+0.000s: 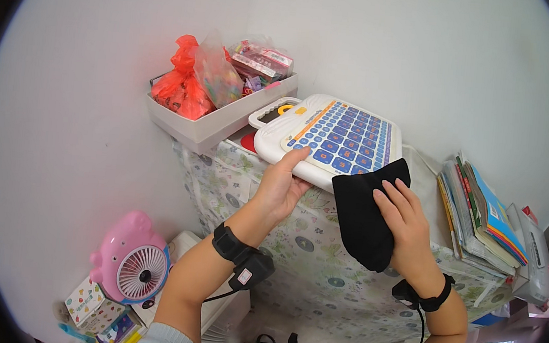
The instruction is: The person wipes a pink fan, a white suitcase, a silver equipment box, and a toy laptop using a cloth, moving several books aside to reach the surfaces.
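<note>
A white electronic learning toy (275,159) with rows of blue printed keys and a carry handle lies tilted over the cloth-covered table. My left hand (280,187) grips its near edge, thumb on top and fingers underneath. In my right hand (403,223) is a black cloth (364,220), draped over the toy's near right corner and hanging down in front. The cloth hides that corner and some of the keys. Both wrists wear black straps with small boxes.
A white bin (224,127) holding a red plastic bag (183,88) and packets stands at the back left. Books (478,216) are stacked at the right beside a grey case (534,256). Lower left, a pink fan (132,257) sits above boxes. A floral tablecloth (304,244) hangs down in front.
</note>
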Available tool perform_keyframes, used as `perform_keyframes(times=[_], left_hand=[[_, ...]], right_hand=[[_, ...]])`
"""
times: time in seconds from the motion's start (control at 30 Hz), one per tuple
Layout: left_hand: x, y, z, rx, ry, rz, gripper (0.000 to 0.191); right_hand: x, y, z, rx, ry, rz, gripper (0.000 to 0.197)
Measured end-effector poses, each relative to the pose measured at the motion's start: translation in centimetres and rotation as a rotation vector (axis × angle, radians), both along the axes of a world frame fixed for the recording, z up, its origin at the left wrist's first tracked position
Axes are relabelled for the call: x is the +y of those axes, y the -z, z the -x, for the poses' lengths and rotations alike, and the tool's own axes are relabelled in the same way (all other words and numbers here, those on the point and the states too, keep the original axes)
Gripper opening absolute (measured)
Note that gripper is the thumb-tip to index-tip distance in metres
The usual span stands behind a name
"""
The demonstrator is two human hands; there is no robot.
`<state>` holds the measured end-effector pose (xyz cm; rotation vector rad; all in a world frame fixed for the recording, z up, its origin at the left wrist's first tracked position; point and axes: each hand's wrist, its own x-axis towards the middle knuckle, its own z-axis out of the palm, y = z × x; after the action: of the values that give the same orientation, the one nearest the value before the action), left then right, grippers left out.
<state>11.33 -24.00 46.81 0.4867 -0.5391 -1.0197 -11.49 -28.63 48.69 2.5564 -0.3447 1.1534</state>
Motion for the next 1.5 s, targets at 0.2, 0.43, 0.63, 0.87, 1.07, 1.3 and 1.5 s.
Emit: perform_keyframes(times=[0.2, 0.43, 0.63, 0.87, 1.07, 1.3, 1.5], left_hand=[[2.7, -0.1, -1.8, -0.471, -0.131, -0.247, 0.043], [2.3, 1.4, -1.9, -0.625, -0.379, -0.41, 0.042], [0.5, 5.2, -3.1, -0.782, -0.764, -0.281, 0.04], [1.2, 6.6, -2.4, -0.705, -0.809, -0.284, 0.032], [7.0, 15.1, -0.9, -0.638, -0.538, -0.312, 0.019], [19.3, 28.7, -0.9, 0.258, 0.023, -0.606, 0.064], [25.7, 32.6, 0.2, -0.004, -0.28, -0.673, 0.041]], right_hand=[[0.1, 0.2, -0.5, -0.018, 0.018, -0.004, 0.04], [-0.2, 1.0, -1.1, -0.041, 0.091, -0.004, 0.039], [0.2, 0.9, -1.2, 0.0, 0.1, 0.034, 0.037], [2.4, 1.0, -0.5, -0.053, -0.106, 0.078, 0.032], [6.5, 7.5, -5.0, 0.088, -0.565, -0.523, 0.028], [7.2, 27.1, -11.9, 0.219, -0.301, -2.769, 0.04], [10.1, 33.6, -15.4, 0.237, -0.621, -2.96, 0.041]])
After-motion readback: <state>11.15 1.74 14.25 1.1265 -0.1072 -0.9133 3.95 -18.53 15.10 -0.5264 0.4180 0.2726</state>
